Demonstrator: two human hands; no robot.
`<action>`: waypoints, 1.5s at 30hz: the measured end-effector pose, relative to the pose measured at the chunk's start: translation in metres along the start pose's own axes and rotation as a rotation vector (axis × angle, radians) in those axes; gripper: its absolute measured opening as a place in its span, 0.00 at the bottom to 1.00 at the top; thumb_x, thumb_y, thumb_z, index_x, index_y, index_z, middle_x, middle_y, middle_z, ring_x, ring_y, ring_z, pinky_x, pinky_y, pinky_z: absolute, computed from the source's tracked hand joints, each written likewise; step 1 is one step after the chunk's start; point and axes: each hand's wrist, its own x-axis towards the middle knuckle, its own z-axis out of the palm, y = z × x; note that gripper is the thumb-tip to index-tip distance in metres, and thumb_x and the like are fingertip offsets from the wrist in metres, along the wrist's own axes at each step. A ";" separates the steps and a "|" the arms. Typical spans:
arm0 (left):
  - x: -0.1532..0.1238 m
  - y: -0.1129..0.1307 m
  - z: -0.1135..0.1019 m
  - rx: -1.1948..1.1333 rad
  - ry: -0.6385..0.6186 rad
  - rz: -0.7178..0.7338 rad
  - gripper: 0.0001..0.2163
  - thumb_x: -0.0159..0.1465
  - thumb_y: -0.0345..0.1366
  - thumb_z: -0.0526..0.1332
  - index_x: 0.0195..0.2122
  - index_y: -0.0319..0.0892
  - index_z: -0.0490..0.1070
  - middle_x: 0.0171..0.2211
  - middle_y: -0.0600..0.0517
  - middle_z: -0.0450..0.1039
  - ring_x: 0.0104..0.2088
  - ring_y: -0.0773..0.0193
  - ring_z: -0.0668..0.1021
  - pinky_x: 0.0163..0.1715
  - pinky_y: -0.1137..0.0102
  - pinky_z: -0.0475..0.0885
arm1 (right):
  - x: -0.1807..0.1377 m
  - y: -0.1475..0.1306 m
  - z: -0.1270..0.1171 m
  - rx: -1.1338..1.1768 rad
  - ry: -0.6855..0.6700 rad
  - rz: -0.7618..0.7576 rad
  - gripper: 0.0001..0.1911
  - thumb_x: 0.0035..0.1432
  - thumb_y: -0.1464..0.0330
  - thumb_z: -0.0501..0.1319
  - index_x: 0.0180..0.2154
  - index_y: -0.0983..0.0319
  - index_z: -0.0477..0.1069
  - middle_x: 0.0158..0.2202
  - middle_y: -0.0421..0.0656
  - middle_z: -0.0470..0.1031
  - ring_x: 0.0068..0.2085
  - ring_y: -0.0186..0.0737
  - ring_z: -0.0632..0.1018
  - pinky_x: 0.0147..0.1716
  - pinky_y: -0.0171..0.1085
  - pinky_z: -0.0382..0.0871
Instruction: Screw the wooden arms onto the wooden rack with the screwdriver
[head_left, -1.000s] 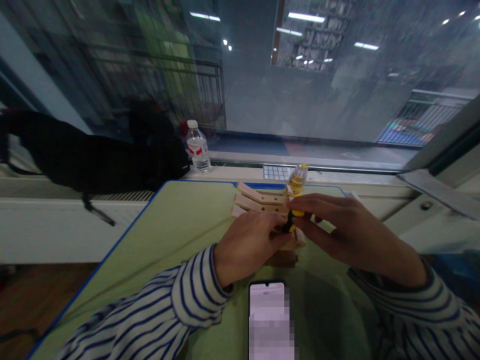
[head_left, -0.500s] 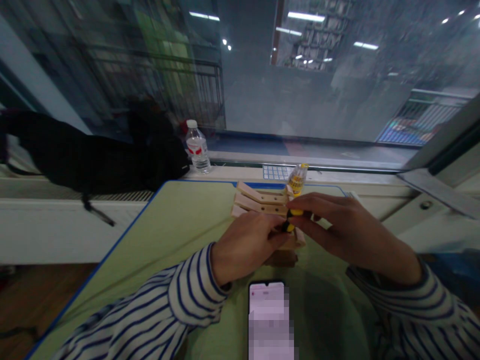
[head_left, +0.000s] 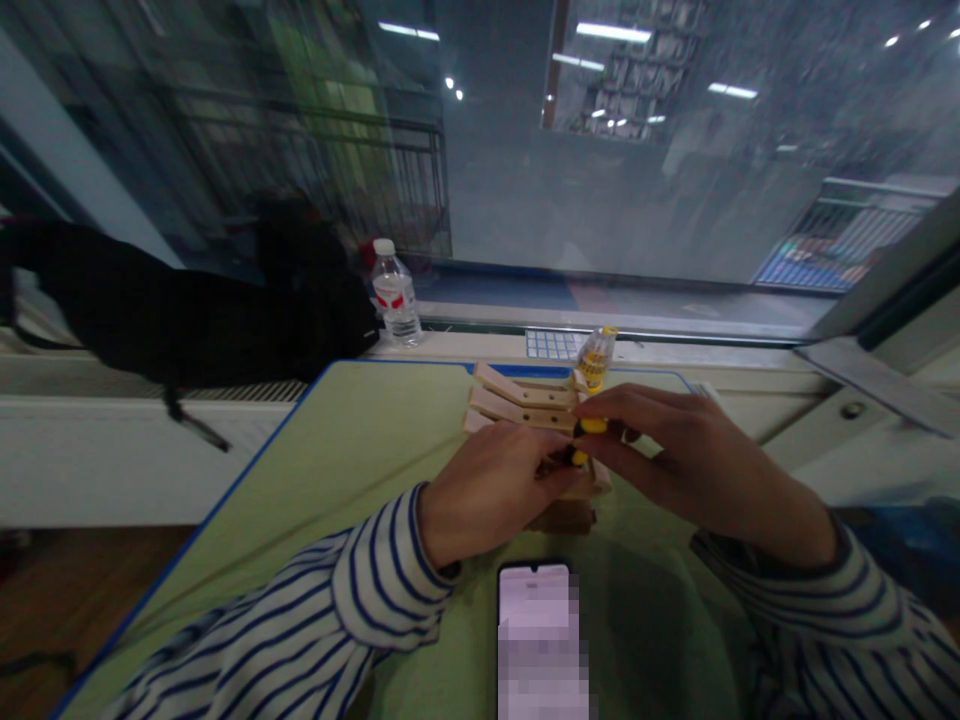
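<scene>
A small wooden model made of pale slats stands on the green table mat. My left hand rests against its near side, fingers curled on the wood. My right hand pinches a yellow-and-black screwdriver, holding its tip at the model's right end. The part where tool and wood meet is hidden by my fingers. A small yellow glue bottle stands just behind the model.
A phone lies on the mat near me, screen lit. A water bottle and a black bag sit on the window sill at the back left. A white grid sheet lies behind the model.
My hands have barely shifted; the right hand drew slightly left toward the model with the screwdriver.
</scene>
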 end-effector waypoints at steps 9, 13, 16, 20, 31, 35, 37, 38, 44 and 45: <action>0.001 -0.001 0.000 0.015 0.018 -0.052 0.08 0.64 0.40 0.59 0.39 0.48 0.77 0.35 0.54 0.79 0.35 0.62 0.78 0.33 0.70 0.68 | -0.002 0.000 -0.001 0.010 0.007 -0.008 0.13 0.64 0.65 0.58 0.49 0.60 0.69 0.43 0.44 0.78 0.35 0.35 0.78 0.34 0.35 0.73; 0.000 -0.002 0.000 0.005 0.016 -0.026 0.09 0.65 0.40 0.58 0.41 0.47 0.77 0.37 0.53 0.79 0.36 0.61 0.78 0.34 0.71 0.68 | -0.002 0.000 -0.001 0.049 -0.005 -0.021 0.15 0.62 0.69 0.58 0.52 0.61 0.68 0.46 0.45 0.77 0.38 0.36 0.79 0.37 0.35 0.73; 0.000 -0.001 -0.001 0.017 0.014 -0.013 0.09 0.65 0.40 0.58 0.42 0.47 0.76 0.38 0.52 0.79 0.39 0.60 0.78 0.38 0.69 0.69 | -0.002 0.001 -0.001 0.059 -0.022 -0.033 0.14 0.62 0.71 0.57 0.50 0.61 0.69 0.43 0.43 0.78 0.37 0.35 0.79 0.37 0.34 0.73; 0.000 -0.001 -0.002 0.033 0.012 0.014 0.09 0.65 0.38 0.58 0.43 0.47 0.76 0.41 0.51 0.78 0.42 0.58 0.78 0.44 0.66 0.69 | -0.002 0.001 -0.001 0.025 -0.022 -0.022 0.12 0.63 0.69 0.57 0.49 0.61 0.70 0.42 0.43 0.79 0.36 0.35 0.79 0.36 0.35 0.73; 0.000 -0.002 0.000 0.045 -0.004 0.011 0.11 0.65 0.35 0.58 0.47 0.48 0.74 0.45 0.50 0.77 0.48 0.55 0.76 0.51 0.60 0.67 | 0.000 0.001 0.000 -0.048 -0.003 0.005 0.11 0.63 0.68 0.57 0.47 0.61 0.70 0.39 0.43 0.79 0.33 0.36 0.78 0.32 0.35 0.70; 0.000 0.000 0.000 0.041 -0.009 0.022 0.11 0.65 0.34 0.57 0.47 0.48 0.73 0.45 0.50 0.77 0.48 0.56 0.76 0.53 0.60 0.66 | 0.000 0.001 0.002 -0.067 0.004 0.014 0.10 0.64 0.66 0.57 0.45 0.62 0.70 0.37 0.44 0.79 0.32 0.37 0.79 0.31 0.36 0.70; 0.000 0.000 0.000 0.043 -0.009 0.021 0.11 0.65 0.34 0.57 0.47 0.47 0.74 0.45 0.50 0.77 0.48 0.56 0.76 0.52 0.60 0.66 | -0.001 0.001 0.002 -0.068 0.011 0.012 0.10 0.64 0.66 0.57 0.46 0.62 0.70 0.37 0.44 0.79 0.32 0.37 0.79 0.31 0.36 0.70; 0.001 0.000 0.000 0.045 -0.007 0.022 0.11 0.65 0.35 0.57 0.47 0.48 0.74 0.45 0.51 0.77 0.47 0.56 0.76 0.52 0.60 0.66 | -0.002 0.001 0.002 -0.066 0.015 0.011 0.11 0.64 0.67 0.57 0.46 0.62 0.70 0.37 0.44 0.79 0.33 0.37 0.79 0.32 0.36 0.70; 0.001 0.000 -0.001 0.008 0.008 0.006 0.10 0.64 0.39 0.58 0.44 0.48 0.76 0.41 0.52 0.78 0.42 0.58 0.78 0.46 0.65 0.69 | -0.001 0.002 0.002 -0.039 0.031 0.006 0.10 0.64 0.65 0.58 0.44 0.62 0.71 0.35 0.42 0.78 0.32 0.35 0.78 0.31 0.34 0.69; 0.001 -0.001 -0.002 0.000 0.009 -0.002 0.10 0.64 0.39 0.58 0.43 0.48 0.76 0.41 0.52 0.78 0.42 0.58 0.78 0.45 0.66 0.70 | -0.001 0.002 0.002 -0.037 0.029 0.005 0.10 0.64 0.65 0.57 0.44 0.62 0.71 0.35 0.42 0.78 0.32 0.35 0.78 0.31 0.34 0.69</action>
